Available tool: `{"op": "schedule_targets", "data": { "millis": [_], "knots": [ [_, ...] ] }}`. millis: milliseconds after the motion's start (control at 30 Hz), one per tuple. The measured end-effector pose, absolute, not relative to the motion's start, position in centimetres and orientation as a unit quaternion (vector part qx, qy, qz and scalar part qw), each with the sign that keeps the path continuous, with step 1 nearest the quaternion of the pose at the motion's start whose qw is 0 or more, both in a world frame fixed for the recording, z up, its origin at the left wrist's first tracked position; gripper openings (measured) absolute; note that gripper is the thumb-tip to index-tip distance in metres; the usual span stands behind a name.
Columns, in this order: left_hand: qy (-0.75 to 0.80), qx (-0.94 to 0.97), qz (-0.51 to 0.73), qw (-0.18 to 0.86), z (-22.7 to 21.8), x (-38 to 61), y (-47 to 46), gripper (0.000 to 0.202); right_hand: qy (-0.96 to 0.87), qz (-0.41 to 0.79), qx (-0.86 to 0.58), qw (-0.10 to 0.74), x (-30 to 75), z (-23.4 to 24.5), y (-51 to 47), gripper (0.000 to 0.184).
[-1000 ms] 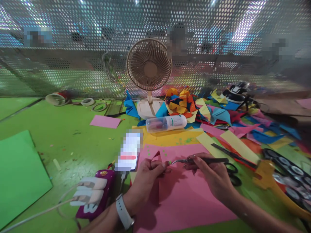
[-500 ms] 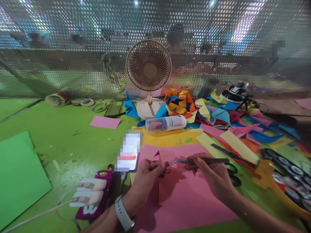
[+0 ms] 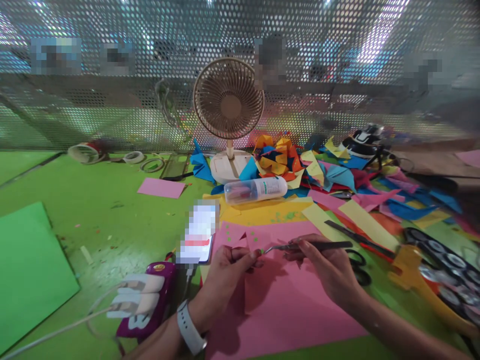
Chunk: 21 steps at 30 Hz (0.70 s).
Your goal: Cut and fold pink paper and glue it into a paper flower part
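Observation:
My right hand [image 3: 322, 262] is closed round a pair of dark tweezers [image 3: 330, 245], whose thin bent tip points left. That tip meets a tiny green piece [image 3: 261, 251] at the fingertips of my left hand [image 3: 234, 265]. Thumb and forefinger of the left hand are pinched on the piece; its exact shape is too small to make out. Both hands are over a pink paper sheet [image 3: 292, 310]. Several small green bits lie on the sheet beyond the left hand, near a small dark triangular fold or cut [image 3: 243, 236].
Left of the sheet lie a lit phone [image 3: 198, 235] and a purple power strip [image 3: 165, 280] with white plugs. Behind stand a fan [image 3: 229, 107] and a clear-capped bottle [image 3: 257, 190]. Scissors [image 3: 360, 267], paper scraps [image 3: 277, 155] and a yellow-and-black object [image 3: 408, 267] lie rightward.
The tweezers' tip has shifted very slightly at the left fingertips. Both hands keep nearly the same place and grip; the whole view has moved a little.

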<state>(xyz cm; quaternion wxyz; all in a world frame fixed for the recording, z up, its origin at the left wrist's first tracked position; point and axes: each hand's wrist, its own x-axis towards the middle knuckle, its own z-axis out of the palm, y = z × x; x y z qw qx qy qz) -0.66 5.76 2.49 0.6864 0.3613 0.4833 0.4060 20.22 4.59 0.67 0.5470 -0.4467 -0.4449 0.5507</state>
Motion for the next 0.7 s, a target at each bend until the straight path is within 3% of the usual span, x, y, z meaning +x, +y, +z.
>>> {"op": "schedule_targets", "data": {
  "millis": [700],
  "knots": [
    [0.498,0.343,0.415,0.679,2.56,-0.35,5.64,0.029,-0.445,0.560,-0.441,0.543,20.07,0.36,4.68,0.014]
  ]
}}
